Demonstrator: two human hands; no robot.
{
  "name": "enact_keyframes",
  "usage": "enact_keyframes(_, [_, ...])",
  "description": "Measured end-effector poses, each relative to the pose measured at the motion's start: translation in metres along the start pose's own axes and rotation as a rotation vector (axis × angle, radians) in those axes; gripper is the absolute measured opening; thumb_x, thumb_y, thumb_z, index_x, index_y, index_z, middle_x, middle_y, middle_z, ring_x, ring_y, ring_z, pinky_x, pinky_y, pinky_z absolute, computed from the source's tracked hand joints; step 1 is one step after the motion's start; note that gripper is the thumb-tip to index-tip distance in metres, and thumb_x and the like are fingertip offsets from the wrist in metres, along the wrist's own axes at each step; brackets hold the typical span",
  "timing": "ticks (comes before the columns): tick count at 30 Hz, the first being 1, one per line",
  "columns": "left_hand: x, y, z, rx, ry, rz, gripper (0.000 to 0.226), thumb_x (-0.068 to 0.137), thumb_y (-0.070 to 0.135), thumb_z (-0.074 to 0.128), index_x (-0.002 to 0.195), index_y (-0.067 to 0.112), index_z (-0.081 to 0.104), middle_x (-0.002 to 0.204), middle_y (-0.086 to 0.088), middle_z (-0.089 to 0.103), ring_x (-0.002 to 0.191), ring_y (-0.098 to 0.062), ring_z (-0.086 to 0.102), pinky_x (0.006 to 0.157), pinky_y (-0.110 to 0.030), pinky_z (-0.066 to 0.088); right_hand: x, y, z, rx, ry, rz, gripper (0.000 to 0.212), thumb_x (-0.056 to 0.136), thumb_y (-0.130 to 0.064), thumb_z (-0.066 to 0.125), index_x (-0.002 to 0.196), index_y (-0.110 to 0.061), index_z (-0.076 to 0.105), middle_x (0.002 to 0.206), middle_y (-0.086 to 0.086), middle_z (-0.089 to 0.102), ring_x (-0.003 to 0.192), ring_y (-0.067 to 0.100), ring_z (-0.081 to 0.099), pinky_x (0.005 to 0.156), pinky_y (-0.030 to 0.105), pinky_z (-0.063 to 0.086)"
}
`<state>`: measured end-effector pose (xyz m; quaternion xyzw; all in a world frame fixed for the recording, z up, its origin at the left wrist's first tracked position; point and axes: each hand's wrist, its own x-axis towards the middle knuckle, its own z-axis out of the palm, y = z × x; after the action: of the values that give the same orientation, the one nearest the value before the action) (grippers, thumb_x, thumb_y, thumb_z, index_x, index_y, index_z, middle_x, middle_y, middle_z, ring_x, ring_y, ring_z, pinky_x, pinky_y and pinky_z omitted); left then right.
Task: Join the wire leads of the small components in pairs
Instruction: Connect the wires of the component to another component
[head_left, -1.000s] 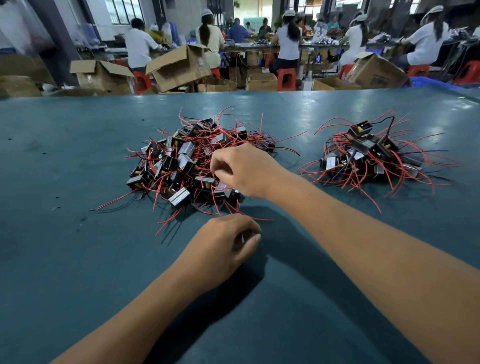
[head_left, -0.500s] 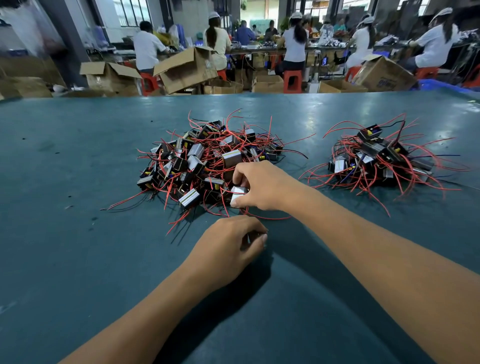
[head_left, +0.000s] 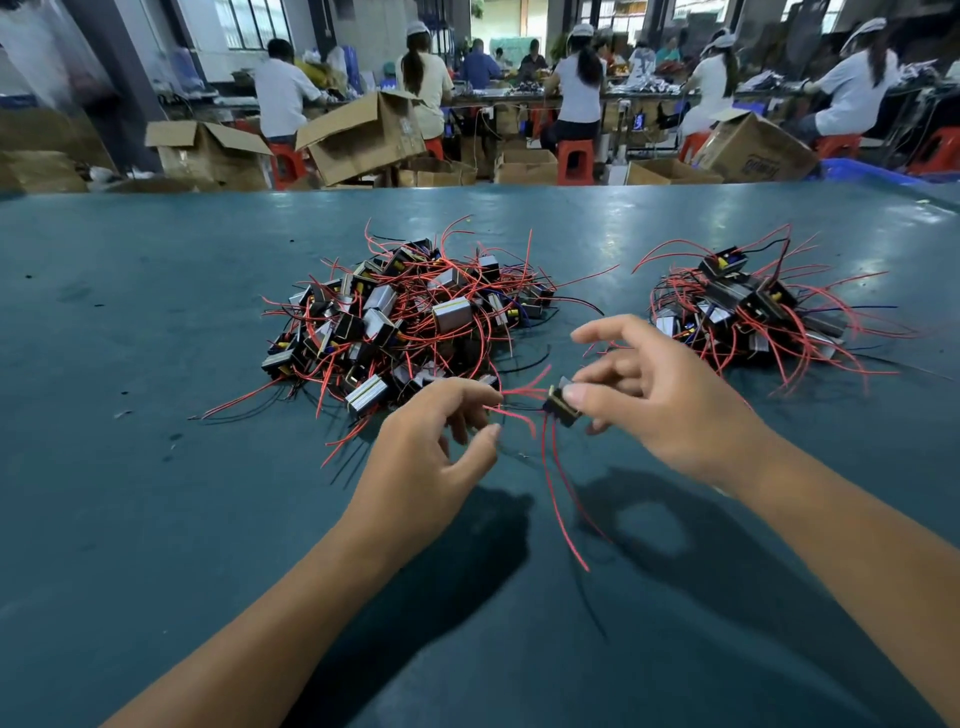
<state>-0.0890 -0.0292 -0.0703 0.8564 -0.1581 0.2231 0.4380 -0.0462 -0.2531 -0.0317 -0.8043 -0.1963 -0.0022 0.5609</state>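
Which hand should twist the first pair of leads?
Left, probably. The left hand already pinches the red leads at their free ends, while the right hand steadies the component.

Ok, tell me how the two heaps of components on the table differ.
The left heap is larger and spreads wider; the right heap is smaller and tighter. The left heap lies in front of the left hand; the right heap lies beyond the right hand. Both are small black blocks tangled in mostly red leads.

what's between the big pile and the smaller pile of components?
Head view: mostly bare table between the big pile and smaller pile; one loose red lead pokes into the gap, and the right hand's fingertips reach in.
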Motion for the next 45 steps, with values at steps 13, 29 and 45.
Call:
enact_keyframes(13, [-0.001,0.005,-0.001,0.160,-0.092,0.134,0.022,0.092,0.024,0.072,0.113,0.022,0.066,0.095,0.014,0.060,0.088,-0.009,0.058,0.080,-0.017,0.045,-0.024,0.011,0.005,0.959,0.077,0.399,0.034,0.085,-0.021,0.057,0.105,0.005,0.064,0.089,0.027,0.068,0.064,0.025,0.068,0.057,0.026,0.059])
enact_keyframes(29, [0.001,0.017,-0.006,0.245,0.205,0.229,0.031,0.086,0.010,0.070,0.117,0.007,0.065,0.112,-0.002,0.059,0.105,-0.012,0.056,0.095,-0.021,0.043,-0.032,0.017,0.017,1.033,-0.099,0.440,0.027,0.082,-0.012,0.064,0.105,0.002,0.061,0.111,0.030,0.065,0.104,0.040,0.068,0.092,0.037,0.056])
enact_keyframes(45, [-0.008,0.021,0.019,-0.516,-0.237,-0.311,0.012,0.089,0.022,0.070,0.078,0.026,0.069,0.069,0.005,0.068,0.066,-0.010,0.064,0.057,-0.025,0.054,-0.050,0.009,0.055,0.846,-0.006,0.299,0.025,0.101,-0.011,0.046,0.122,-0.002,0.057,0.097,0.015,0.071,0.082,0.018,0.069,0.072,0.024,0.057])
